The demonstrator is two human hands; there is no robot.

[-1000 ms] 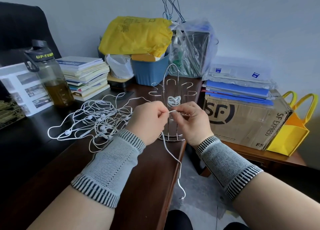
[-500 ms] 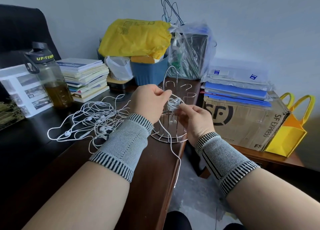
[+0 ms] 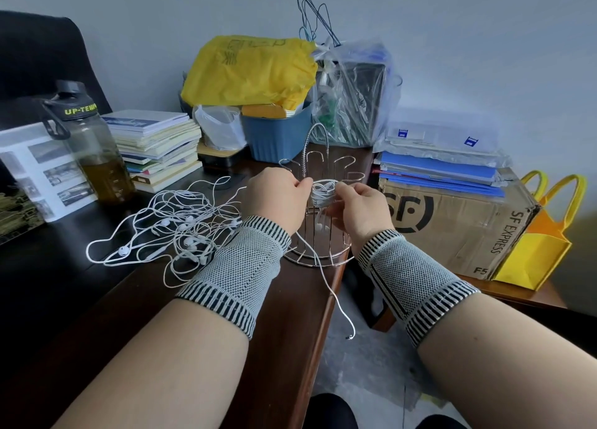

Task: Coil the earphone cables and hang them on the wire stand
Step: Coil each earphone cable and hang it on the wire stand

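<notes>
A small white coil of earphone cable (image 3: 321, 193) sits between my two hands, right in front of the wire stand (image 3: 318, 173). My left hand (image 3: 274, 197) pinches the cable at the coil's left side. My right hand (image 3: 361, 209) holds the coil from the right with curled fingers. A loose tail of the same cable (image 3: 336, 299) hangs down past the desk edge to its plug. A tangled pile of white earphones (image 3: 174, 228) lies on the dark desk to the left. Whether the coil touches a hook is unclear.
A tinted water bottle (image 3: 93, 150) and a stack of books (image 3: 158, 147) stand at the back left. Behind the stand are a blue bin (image 3: 274, 138) and plastic bags. A cardboard box (image 3: 452, 222) and yellow bag (image 3: 542, 244) sit to the right.
Both hands rose and moved forward to the wire stand. The cable went from a short stretch between the fingers to a tight coil, and the hanging tail grew shorter.
</notes>
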